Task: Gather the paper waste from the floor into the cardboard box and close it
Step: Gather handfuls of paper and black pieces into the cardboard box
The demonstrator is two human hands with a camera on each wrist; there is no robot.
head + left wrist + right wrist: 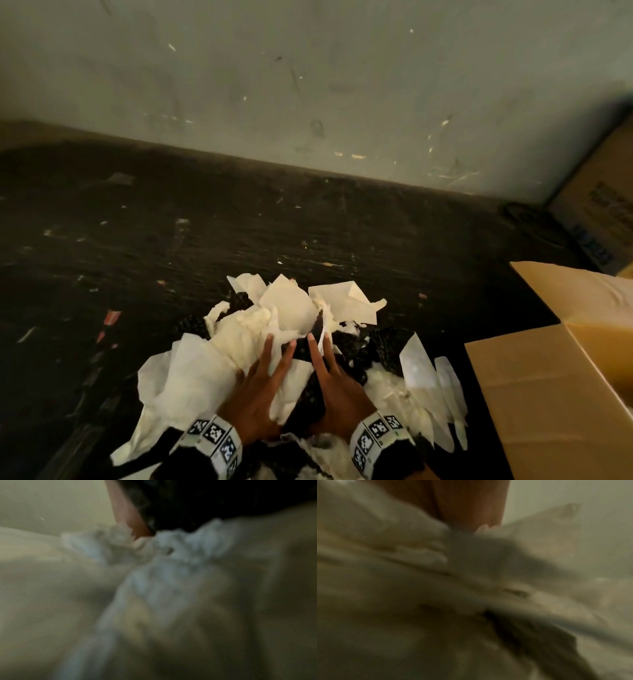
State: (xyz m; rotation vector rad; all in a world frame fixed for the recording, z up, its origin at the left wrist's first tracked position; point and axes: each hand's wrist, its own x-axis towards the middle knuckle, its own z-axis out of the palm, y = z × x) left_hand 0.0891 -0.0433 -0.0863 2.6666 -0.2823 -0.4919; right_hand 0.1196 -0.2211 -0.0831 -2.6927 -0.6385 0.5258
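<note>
A heap of crumpled white paper waste (239, 346), mixed with dark bubbly scraps, lies on the dark floor at the bottom centre of the head view. My left hand (260, 387) rests flat on the heap with straight fingers. Beside it my right hand (332, 380) lies flat too, fingers stretched forward over a dark scrap. The open cardboard box (548, 387) stands to the right, its flaps up. In both wrist views, blurred white paper (171, 581) (419, 574) fills the picture with a fingertip (140, 543) (482, 528) pressed on it.
A scuffed pale wall (342, 85) rises behind the dark floor (171, 222), which is strewn with small bits of litter. A second printed cardboard box (603, 205) stands against the wall at the far right.
</note>
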